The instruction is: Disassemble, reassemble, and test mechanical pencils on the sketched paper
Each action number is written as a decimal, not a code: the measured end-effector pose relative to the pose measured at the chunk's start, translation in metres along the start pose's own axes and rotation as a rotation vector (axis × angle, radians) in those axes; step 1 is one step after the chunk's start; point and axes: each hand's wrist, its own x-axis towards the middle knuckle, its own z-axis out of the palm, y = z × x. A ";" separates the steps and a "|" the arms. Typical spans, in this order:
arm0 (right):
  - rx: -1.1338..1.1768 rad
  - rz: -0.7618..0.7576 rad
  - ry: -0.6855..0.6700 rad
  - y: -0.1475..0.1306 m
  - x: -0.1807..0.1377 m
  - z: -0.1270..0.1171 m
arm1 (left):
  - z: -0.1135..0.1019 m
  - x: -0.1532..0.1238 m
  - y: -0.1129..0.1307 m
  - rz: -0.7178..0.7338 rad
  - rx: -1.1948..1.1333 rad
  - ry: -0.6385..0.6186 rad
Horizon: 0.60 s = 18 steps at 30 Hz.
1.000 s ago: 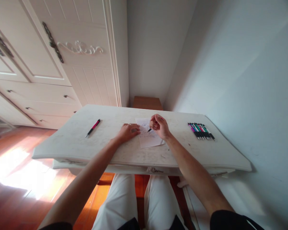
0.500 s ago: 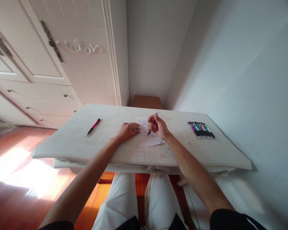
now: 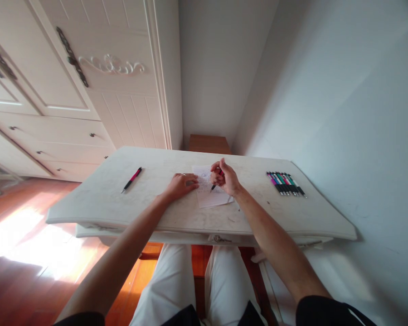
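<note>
A sheet of paper (image 3: 212, 200) covered partly with handwriting lies at the middle of the white table (image 3: 149, 199). My right hand (image 3: 226, 178) is closed around a pen (image 3: 213, 187), red higher up and dark near its tip. The tip points down at the written lines. My left hand (image 3: 182, 184) rests palm down, fingers stretched out, with its fingertips on the paper's left edge; it holds nothing, and a ring shows on one finger.
A red and black pen (image 3: 132, 179) lies on the table's left part. Several pens in various colours (image 3: 285, 184) lie side by side at the right. A white cabinet (image 3: 129, 117) stands beyond on the left, a brown wooden piece (image 3: 209, 144) behind the table, a wall (image 3: 353, 149) at right.
My right hand and the pen have shifted slightly to the right along the paper. My left hand stays in place.
</note>
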 end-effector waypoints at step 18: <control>-0.052 0.052 0.016 -0.013 0.000 -0.015 | 0.000 0.000 0.000 0.010 -0.015 0.005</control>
